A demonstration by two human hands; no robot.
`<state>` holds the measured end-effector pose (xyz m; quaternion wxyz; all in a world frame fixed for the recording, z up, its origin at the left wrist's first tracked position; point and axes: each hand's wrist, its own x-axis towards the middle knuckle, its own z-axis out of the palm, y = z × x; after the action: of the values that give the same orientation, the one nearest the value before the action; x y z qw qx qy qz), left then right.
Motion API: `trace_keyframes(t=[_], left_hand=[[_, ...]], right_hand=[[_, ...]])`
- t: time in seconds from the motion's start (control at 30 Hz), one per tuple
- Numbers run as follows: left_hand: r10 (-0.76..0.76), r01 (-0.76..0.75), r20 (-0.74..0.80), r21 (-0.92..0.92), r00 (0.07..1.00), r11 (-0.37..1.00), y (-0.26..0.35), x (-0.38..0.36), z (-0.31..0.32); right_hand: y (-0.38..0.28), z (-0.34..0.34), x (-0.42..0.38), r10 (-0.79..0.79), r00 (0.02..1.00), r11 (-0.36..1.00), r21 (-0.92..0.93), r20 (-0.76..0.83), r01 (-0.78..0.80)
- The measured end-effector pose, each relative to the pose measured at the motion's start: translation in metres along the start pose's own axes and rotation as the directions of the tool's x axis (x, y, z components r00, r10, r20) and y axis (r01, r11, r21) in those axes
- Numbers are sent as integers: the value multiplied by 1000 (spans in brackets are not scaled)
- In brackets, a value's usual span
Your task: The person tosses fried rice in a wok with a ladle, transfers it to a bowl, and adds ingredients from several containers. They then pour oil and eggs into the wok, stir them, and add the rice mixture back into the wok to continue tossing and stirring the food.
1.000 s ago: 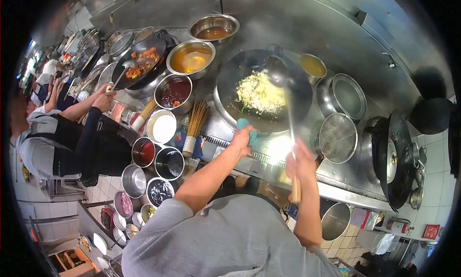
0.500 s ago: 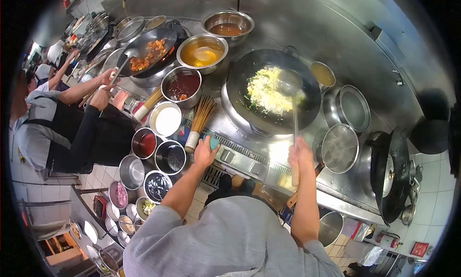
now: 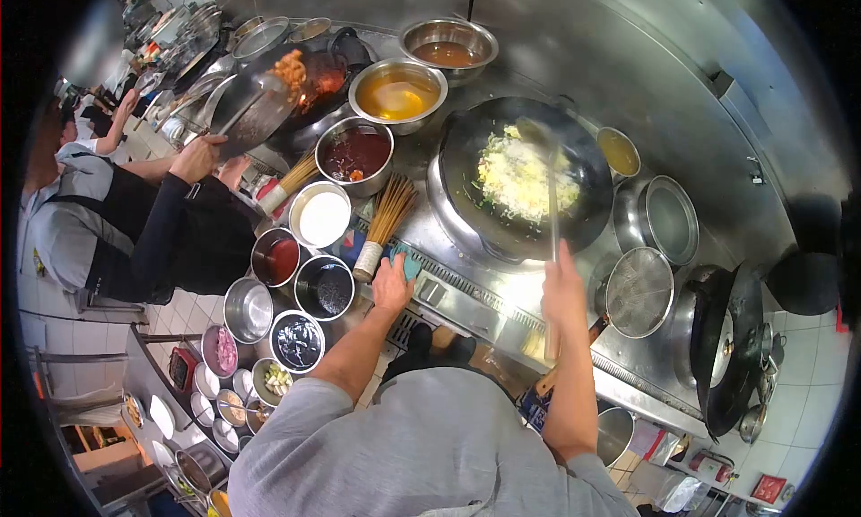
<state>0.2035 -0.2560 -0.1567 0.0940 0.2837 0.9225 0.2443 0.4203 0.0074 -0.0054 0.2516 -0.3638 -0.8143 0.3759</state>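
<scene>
My right hand (image 3: 562, 293) is wrapped round the long handle of a ladle (image 3: 552, 212). The ladle's bowl is at the far side of a large black wok (image 3: 462, 145), over a heap of pale fried rice (image 3: 516, 185) with yellow and green bits. At the stove's front edge, my left hand (image 3: 392, 286) is closed on a teal cloth (image 3: 410, 264). A bamboo wok brush (image 3: 387, 214) lies just beyond that hand.
Left of the wok stand bowls of golden liquid (image 3: 397, 94) and dark red sauce (image 3: 355, 154), plus several seasoning pots (image 3: 324, 288). A mesh strainer (image 3: 639, 290) lies at right. At left, a co-worker's hand (image 3: 198, 158) holds a ladle over another wok (image 3: 238, 113).
My ladle's bowl has moved toward the wok's far side, and my right hand has risen slightly in view. The co-worker's wok is now tilted, with its food thrown upward. The camera view has shifted slightly.
</scene>
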Motion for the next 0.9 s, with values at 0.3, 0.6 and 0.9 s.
trace_keyframes(t=[0.3,0.6,0.9], left_hand=[[7,-7,-5,-32,1000,999,1,0,0],[-4,4,-24,-24,1000,1000,2,-1,-1],[21,-24,-48,-65,999,998,-5,0,2]], right_hand=[[-27,-7,17,474,832,791,274,288,-546],[-27,-12,50,528,714,337,658,460,-673],[-1,-33,38,574,700,287,696,424,-658]])
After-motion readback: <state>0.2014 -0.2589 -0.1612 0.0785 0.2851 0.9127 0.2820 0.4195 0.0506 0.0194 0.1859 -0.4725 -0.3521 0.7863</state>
